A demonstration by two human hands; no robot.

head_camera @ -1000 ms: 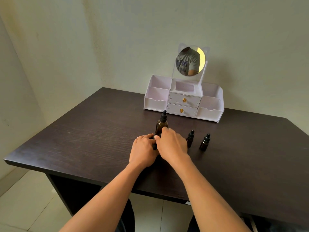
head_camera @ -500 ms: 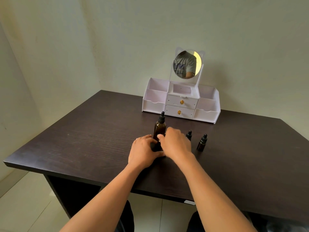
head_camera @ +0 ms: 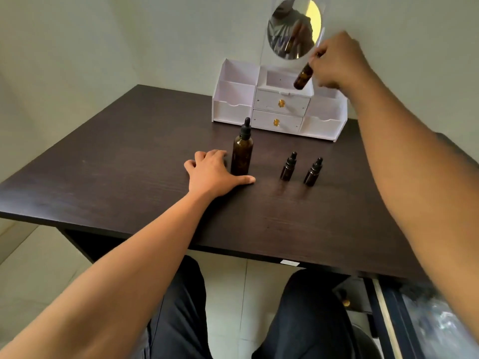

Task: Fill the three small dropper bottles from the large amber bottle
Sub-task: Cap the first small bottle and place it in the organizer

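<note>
Bottles carry no label or writing that can be read. The large amber bottle point(head_camera: 242, 154) stands upright on the dark table point(head_camera: 103, 161), its black dropper cap on. The left hand point(head_camera: 213, 174) lies flat and open on the table, fingers spread, touching the bottle's base. Two small bottles point(head_camera: 288, 167) point(head_camera: 313, 172) stand capped just to the right, near each other. The right hand point(head_camera: 335, 60) is raised in front of the white organizer point(head_camera: 233, 99), fingers closed around the top of a third small bottle point(head_camera: 303, 76), which hangs tilted in the air. The round mirror point(head_camera: 294, 27) reflects a shirt with blurred, unreadable print.
</note>
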